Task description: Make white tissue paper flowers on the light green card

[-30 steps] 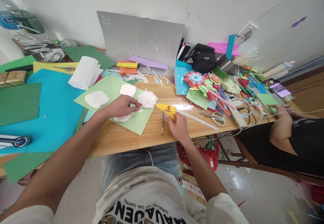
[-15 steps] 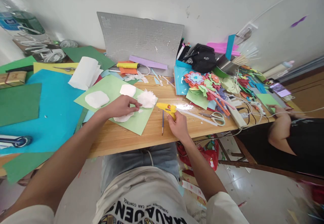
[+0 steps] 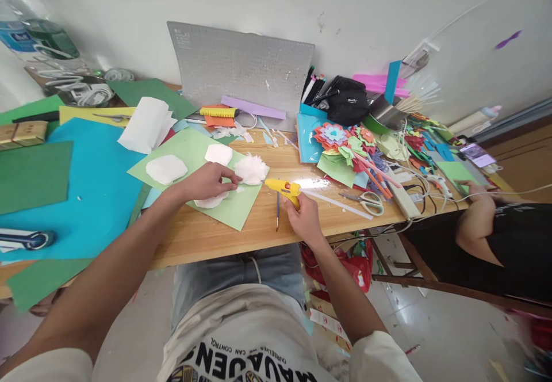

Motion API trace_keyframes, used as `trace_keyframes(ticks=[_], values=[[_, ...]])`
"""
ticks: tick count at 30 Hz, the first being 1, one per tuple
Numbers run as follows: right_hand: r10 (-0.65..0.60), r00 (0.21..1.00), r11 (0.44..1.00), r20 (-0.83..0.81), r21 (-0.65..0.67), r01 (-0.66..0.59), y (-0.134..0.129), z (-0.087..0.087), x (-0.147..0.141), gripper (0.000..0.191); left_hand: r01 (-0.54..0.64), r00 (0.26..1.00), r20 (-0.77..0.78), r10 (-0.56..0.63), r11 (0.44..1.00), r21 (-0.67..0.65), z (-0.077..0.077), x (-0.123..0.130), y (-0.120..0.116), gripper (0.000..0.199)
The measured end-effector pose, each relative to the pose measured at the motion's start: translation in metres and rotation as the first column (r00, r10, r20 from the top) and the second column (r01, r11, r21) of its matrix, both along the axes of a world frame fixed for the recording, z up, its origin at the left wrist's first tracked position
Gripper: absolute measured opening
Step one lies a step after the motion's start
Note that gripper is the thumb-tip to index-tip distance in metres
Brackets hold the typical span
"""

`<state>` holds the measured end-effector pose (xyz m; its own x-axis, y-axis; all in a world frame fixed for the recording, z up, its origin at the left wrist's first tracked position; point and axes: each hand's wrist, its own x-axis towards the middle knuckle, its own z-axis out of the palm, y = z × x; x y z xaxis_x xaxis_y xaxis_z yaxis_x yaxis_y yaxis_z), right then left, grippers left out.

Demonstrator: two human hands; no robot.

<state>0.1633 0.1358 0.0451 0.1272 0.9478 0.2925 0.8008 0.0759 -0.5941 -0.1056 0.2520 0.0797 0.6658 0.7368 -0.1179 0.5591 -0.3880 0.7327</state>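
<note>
Yellow glue gun (image 3: 282,187) is wrapped by my right grip (image 3: 305,216), its nozzle (image 3: 268,183) just beside the ruffled white paper (image 3: 250,169) between this and my left grip (image 3: 211,180), whose curled fingers reach its edge; pinching or not, I cannot tell. Gluing seems in hand; next move needs steadiness.

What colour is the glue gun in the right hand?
The glue gun in the right hand is yellow, shown best in the head view.
</note>
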Motion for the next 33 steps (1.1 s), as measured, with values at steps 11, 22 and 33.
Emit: trace_keyframes(ticks=[11, 22, 33], values=[[-0.025, 1.000, 1.000, -0.012, -0.012, 0.025, -0.004, 0.000, 0.001, 0.030, 0.005, 1.000, -0.006, -0.005, 1.000, -0.003, -0.001, 0.000, 0.001, 0.032], [-0.204, 0.965, 0.972, -0.165, 0.086, 0.221, 0.011, 0.008, 0.070, 0.032, -0.088, 0.995, 0.056, 0.088, 0.996, 0.010, 0.013, 0.001, -0.005, 0.034], [-0.129, 0.989, 0.991, 0.077, -0.036, 0.132, 0.033, -0.008, 0.107, 0.033, 0.050, 0.998, 0.010, -0.056, 0.947, 0.318, 0.029, 0.047, -0.022, 0.028]])
